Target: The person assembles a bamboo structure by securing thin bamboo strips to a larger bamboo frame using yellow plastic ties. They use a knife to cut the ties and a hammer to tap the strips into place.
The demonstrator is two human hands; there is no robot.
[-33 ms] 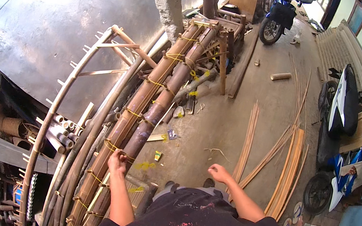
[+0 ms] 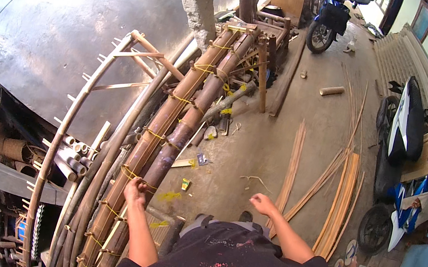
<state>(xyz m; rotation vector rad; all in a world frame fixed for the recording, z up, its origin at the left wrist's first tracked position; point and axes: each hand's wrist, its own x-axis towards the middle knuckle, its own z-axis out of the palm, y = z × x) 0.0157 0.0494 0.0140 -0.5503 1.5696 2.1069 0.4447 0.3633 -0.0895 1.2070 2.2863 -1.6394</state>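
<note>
Two long brown bamboo poles [image 2: 176, 111] run side by side along my left, bound at intervals with yellow cord [image 2: 154, 133]. My left hand [image 2: 135, 192] is at the near part of these poles, its fingers pinched together on a loop of the cord where it crosses them. Out to the right, over the floor, my right hand [image 2: 263, 204] hovers apart from the poles with its fingers curled together. Anything inside that right hand is too small to make out. A small yellow-green packet [image 2: 185, 184] lies on the floor between both hands.
A curved bamboo frame with pegs [image 2: 74, 109] stands left of the poles, near stacked bamboo tubes [image 2: 67, 159]. Split bamboo strips [image 2: 340, 204] lie on the floor to the right. Motorbikes stand at the far end [image 2: 325, 24] and along the right side [image 2: 407, 127].
My left hand has shifted slightly left and downward, staying at the same tie. The right hand has moved a little to the right. The poles look unmoved.
</note>
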